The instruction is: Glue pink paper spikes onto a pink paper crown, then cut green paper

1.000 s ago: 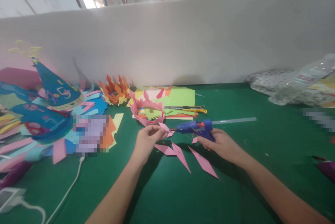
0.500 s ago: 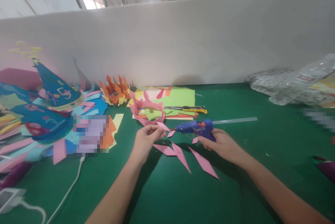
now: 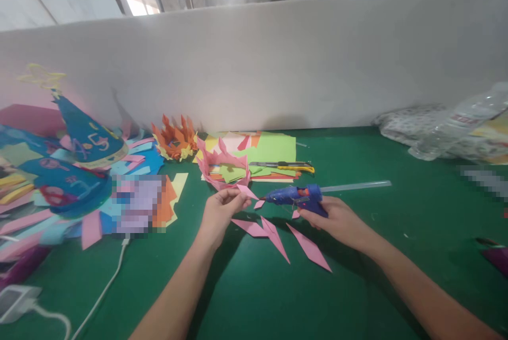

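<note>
Pinched between the fingers of my left hand (image 3: 227,207) is a small pink folded paper piece (image 3: 247,191). My right hand (image 3: 342,219) is wrapped round the grip of a blue hot glue gun (image 3: 296,195), its nozzle pointing left at the tip of that piece. A clear glue stick (image 3: 357,186) juts from the gun's back. Below the hands, several pink folded paper diamonds (image 3: 308,247) lie on the green table (image 3: 246,303). Just beyond my left hand stands a pink paper crown (image 3: 204,162).
Behind the crown lie coloured paper sheets (image 3: 278,145) and a yellow box cutter (image 3: 304,167). An orange paper crown (image 3: 174,139), blue cone hats (image 3: 85,133) and a white cable (image 3: 107,282) occupy the left. A plastic bottle (image 3: 456,123) leans at the right, before a white partition (image 3: 254,70).
The glue gun has shifted very slightly left and tilted a little. My left hand and the pink piece have stayed almost in place.
</note>
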{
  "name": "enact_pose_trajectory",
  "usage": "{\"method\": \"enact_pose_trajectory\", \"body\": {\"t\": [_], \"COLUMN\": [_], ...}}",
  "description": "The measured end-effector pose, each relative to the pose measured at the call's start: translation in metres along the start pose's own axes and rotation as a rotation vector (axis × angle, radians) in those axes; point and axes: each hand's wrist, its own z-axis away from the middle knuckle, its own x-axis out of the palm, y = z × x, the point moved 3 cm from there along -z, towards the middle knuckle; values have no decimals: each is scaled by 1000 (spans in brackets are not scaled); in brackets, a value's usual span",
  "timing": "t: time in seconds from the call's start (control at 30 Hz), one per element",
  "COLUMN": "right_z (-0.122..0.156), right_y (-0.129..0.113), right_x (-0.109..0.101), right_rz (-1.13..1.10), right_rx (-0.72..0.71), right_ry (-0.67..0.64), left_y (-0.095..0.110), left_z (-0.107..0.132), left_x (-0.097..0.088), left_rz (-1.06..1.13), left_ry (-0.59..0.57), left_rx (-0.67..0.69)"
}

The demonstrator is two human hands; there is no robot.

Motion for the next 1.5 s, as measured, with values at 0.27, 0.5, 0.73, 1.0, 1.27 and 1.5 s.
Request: {"method": "enact_pose_trajectory", "body": {"t": [0.27, 0.5, 0.73, 1.0, 1.27, 1.5], "right_z": [-4, -15, -20, -24, -22, -44], "right_y": [10, 38, 56, 63, -19, -83], "right_x": [4, -11, -11, -6, -20, 6], "right_rz": [-162, -129, 168, 287, 115, 0], "right_rx": [73, 151, 189, 163, -225, -393], "right_ry": [75, 206, 190, 265, 279, -50], "left_y": [1, 3, 4, 7, 2, -9], "left_z": [0, 0, 2, 4, 4, 8], "left_x": [-1, -4, 0, 1, 5, 11], "left_rz": [64, 50, -21, -15, -163, -309], "left_ry": [-8, 34, 10, -14, -69, -185], "left_rx": [37, 96, 118, 144, 235, 324]}}
